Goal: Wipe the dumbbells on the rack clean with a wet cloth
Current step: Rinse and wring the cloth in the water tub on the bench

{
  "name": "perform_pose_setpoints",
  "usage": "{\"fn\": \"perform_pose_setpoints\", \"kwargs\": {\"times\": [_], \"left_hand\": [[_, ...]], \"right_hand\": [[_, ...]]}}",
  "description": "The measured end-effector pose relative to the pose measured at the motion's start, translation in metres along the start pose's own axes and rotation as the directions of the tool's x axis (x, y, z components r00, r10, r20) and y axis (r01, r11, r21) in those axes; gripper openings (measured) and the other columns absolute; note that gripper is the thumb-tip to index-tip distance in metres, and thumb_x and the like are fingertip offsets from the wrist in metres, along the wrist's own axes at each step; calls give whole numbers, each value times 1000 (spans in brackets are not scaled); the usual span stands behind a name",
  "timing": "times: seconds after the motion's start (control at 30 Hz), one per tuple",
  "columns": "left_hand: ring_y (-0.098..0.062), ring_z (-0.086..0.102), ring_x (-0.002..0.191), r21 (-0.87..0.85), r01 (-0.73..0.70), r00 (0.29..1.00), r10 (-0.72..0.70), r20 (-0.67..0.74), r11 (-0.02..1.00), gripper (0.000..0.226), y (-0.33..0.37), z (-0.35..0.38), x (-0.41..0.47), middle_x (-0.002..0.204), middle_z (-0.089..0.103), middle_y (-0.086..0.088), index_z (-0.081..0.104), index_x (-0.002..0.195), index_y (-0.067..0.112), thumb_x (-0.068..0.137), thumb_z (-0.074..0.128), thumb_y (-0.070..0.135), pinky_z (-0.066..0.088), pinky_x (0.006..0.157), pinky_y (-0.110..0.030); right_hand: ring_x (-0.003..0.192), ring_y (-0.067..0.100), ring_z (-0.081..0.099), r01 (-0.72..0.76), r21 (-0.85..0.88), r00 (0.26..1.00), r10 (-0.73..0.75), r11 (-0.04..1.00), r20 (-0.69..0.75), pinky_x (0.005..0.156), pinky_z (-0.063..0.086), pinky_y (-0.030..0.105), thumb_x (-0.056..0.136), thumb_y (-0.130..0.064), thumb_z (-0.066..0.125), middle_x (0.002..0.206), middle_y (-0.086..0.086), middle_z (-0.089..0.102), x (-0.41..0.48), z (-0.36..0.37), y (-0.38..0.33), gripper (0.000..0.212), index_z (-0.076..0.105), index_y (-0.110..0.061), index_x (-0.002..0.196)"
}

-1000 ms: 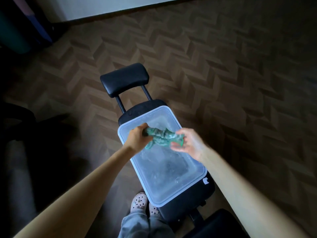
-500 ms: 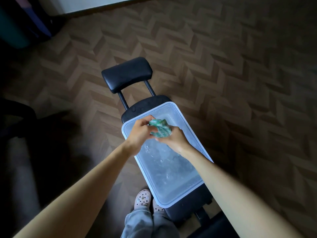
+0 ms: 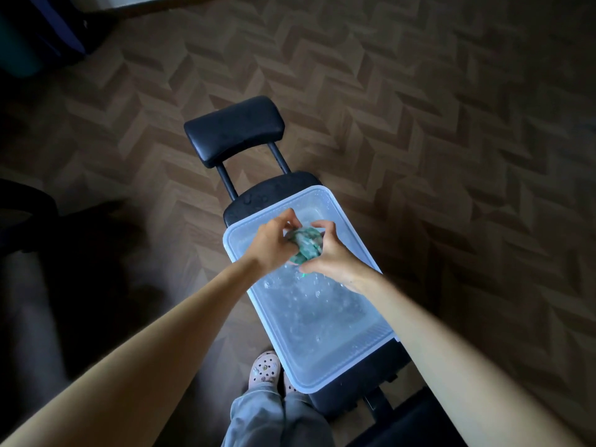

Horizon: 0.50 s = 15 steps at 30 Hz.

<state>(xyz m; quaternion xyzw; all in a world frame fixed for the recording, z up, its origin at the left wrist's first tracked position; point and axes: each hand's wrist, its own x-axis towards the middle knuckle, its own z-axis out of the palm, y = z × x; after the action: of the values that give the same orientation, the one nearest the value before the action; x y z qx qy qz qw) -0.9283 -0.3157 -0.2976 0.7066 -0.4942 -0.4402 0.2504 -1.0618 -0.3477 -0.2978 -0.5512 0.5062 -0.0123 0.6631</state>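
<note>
Wet teal cloth (image 3: 304, 245), mottled with paler patches and wadded into a tight ball, sits between both my hands over the far half of the tub.

Hands:
- My left hand (image 3: 272, 243) grips the wad from the left, fingers curled round it.
- My right hand (image 3: 333, 258) grips it from the right, thumb and fingers curled round it.
- Fingertips of the two hands nearly meet across the ball.

Container: translucent rectangular plastic tub (image 3: 227, 250) with rounded corners and a thick rolled rim. It is part-filled with clear water (image 3: 309, 314). The surface is ruffled, with bubbles or drops below the hands.

Support: the tub lies lengthwise on a black padded table (image 3: 274, 188) with a smooth vinyl-like skin and a few droplets on its far edge. Beyond that is a separate black rounded pad (image 3: 233, 130) on two thin black metal rods (image 3: 225, 182).

Rest: brown herringbone wood-pattern floor (image 3: 419, 124), matte. At the near edge, just left of the table, are my pale perforated clogs with charms (image 3: 264, 371) and grey-blue denim trouser legs (image 3: 277, 421).
</note>
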Motion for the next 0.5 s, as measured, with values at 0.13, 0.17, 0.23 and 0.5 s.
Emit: {"fn": "perform_pose_setpoints", "kwargs": {"times": [0.13, 0.17, 0.23, 0.5], "left_hand": [[-23, 54, 77, -316, 72, 997, -64, 36, 946, 36, 4, 3, 3, 82, 56, -7, 44, 68, 15, 72, 48, -20, 51, 68, -40], [-22, 55, 76, -389, 92, 996, -82, 42, 917, 36, 5, 4, 3, 84, 56, -9, 44, 68, 13, 73, 48, -21, 51, 67, -37], [-19, 55, 73, -442, 152, 988, -139, 63, 884, 34, 5, 9, 5, 82, 53, -8, 41, 70, 13, 77, 47, -20, 50, 59, -28], [-22, 50, 108, 166, -162, 980, 139, 141, 973, 39, -8, 0, 17, 119, 45, -6, 56, 122, 13, 83, 61, 13, 43, 84, -26]], "right_hand": [[96, 2, 65, 11, 247, 985, -53, 969, 165, 76, 52, 17, 75, 17, 64, 107, -8, 64, 5, -2, 5, 66, 46, -25, 121], [95, 1, 66, -10, 289, 978, -51, 957, 203, 77, 55, 22, 76, 17, 63, 102, -12, 66, 6, -1, 6, 72, 43, -27, 129], [88, 7, 68, -32, 337, 980, -36, 941, 194, 71, 58, 27, 76, 16, 66, 91, -8, 69, 10, 2, 9, 65, 50, -22, 125], [43, 5, 38, -209, 156, 977, 214, 965, -13, 42, 25, 17, 75, -2, 72, 52, -4, 47, 19, -8, 17, 23, 55, -17, 69]]}}
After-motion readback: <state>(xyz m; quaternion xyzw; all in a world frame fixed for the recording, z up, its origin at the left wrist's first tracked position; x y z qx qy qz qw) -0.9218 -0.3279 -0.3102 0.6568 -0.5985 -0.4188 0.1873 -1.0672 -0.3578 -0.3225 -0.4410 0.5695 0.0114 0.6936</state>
